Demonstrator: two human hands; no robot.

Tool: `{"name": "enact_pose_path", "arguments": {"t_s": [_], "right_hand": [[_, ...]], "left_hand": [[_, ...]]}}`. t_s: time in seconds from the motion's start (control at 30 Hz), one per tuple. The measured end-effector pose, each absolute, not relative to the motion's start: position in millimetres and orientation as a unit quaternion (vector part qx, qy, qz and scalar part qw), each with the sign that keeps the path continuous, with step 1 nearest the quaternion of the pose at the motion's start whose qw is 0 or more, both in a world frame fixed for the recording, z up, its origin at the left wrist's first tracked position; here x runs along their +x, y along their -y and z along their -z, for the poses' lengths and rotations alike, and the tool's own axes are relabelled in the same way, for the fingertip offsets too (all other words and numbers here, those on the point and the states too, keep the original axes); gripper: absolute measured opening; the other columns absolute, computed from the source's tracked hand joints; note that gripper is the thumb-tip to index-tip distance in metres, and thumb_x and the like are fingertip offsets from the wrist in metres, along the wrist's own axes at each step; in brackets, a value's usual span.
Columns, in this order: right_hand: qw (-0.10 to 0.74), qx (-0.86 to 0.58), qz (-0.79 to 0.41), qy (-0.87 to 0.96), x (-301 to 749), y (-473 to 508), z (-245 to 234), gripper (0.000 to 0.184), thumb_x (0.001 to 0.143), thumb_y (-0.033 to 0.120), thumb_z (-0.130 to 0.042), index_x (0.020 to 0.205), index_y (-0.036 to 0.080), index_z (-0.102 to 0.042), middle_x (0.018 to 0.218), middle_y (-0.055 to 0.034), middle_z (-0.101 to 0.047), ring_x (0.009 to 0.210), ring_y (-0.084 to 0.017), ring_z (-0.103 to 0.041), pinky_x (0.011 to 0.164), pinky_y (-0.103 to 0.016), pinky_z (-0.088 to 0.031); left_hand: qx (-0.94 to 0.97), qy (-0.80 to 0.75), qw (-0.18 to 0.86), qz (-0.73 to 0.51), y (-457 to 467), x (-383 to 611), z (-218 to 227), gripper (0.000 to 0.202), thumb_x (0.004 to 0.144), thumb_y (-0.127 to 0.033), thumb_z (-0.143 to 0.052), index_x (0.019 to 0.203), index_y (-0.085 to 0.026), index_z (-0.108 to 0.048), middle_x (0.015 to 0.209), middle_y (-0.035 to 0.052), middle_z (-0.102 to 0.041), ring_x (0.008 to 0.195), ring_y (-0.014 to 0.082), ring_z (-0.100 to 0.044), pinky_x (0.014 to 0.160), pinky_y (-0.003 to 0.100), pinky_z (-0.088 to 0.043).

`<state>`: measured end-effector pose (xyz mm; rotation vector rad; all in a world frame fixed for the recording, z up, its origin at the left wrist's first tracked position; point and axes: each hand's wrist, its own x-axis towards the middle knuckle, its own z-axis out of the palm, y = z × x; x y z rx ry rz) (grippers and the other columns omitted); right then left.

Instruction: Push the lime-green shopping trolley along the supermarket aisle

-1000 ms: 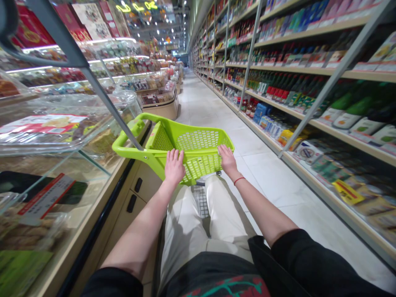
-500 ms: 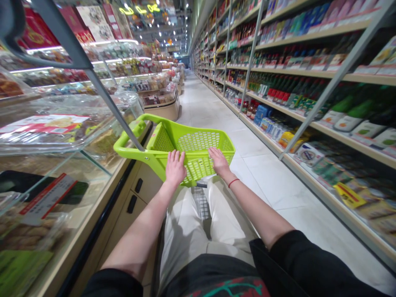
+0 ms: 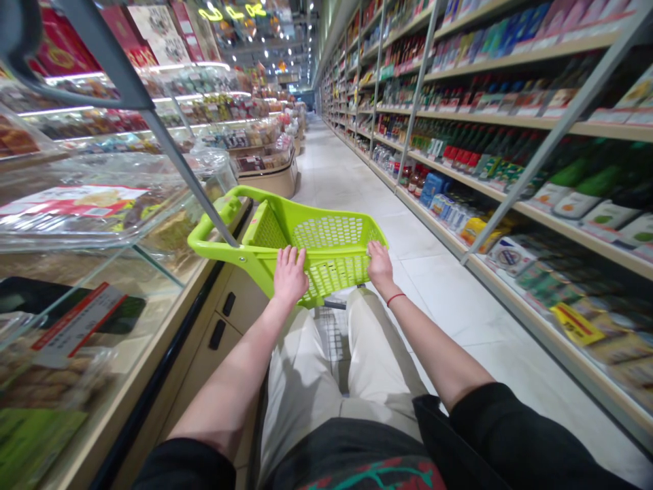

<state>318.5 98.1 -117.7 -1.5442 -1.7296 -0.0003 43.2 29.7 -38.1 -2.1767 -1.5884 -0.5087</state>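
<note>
A lime-green shopping cart (image 3: 252, 272) with a plastic mesh basket stands sideways before my legs, its handle end at the left. My left hand (image 3: 290, 275) is on the near rim around its middle, the fingers hooked over the edge. At the right end of that same rim, my right hand (image 3: 380, 267) grips near the corner, fingers folded over it; a thin red cord circles the wrist. Below the basket a wire lower rack (image 3: 334, 333) shows between my knees.
A glass-fronted counter (image 3: 158, 269) with packaged food runs close along the left, touching or nearly touching the cart's handle end. Stocked shelves (image 3: 490, 187) line the right. A pale tiled aisle (image 3: 331, 160) stretches ahead past rounded display stands (image 3: 268, 178).
My right hand has slid rightward along the rim to the basket's corner, and its fingers have closed more. My left hand and the cart have stayed in place.
</note>
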Motion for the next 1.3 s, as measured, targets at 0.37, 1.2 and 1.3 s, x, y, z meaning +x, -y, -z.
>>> {"name": "enact_pose_path", "arguments": {"t_s": [0.37, 1.2, 1.3], "right_hand": [[0.380, -0.514, 0.000, 0.769, 300.2, -90.1, 114.6, 0.069, 0.079, -0.002, -0.036, 0.144, 0.014, -0.053, 0.153, -0.0110, -0.050, 0.148, -0.020, -0.036, 0.126, -0.048, -0.024], [0.360, -0.469, -0.046, 0.806, 227.8, -87.2, 87.5, 0.066, 0.078, 0.001, -0.042, 0.142, 0.013, -0.055, 0.149, -0.0118, -0.055, 0.145, -0.021, -0.040, 0.127, -0.046, -0.020], [0.371, -0.486, -0.028, 0.791, 265.4, -87.7, 95.3, 0.062, 0.080, 0.005, -0.043, 0.139, 0.012, -0.057, 0.147, -0.0127, -0.057, 0.142, -0.024, -0.043, 0.126, -0.049, -0.021]], "left_hand": [[-0.782, 0.564, 0.195, 0.178, -28.7, 41.5, 38.2, 0.067, 0.078, -0.013, -0.054, 0.144, -0.004, -0.048, 0.144, 0.0218, -0.051, 0.145, 0.0361, -0.037, 0.126, 0.054, -0.020], [-0.780, 0.566, 0.196, 0.182, -29.0, 42.9, 38.4, 0.065, 0.080, -0.011, -0.053, 0.145, -0.003, -0.048, 0.145, 0.0214, -0.052, 0.145, 0.0361, -0.038, 0.125, 0.053, -0.022], [-0.779, 0.568, 0.193, 0.184, -29.5, 42.9, 38.8, 0.065, 0.080, -0.012, -0.053, 0.144, -0.003, -0.049, 0.145, 0.0214, -0.052, 0.144, 0.0362, -0.038, 0.125, 0.054, -0.022]]}}
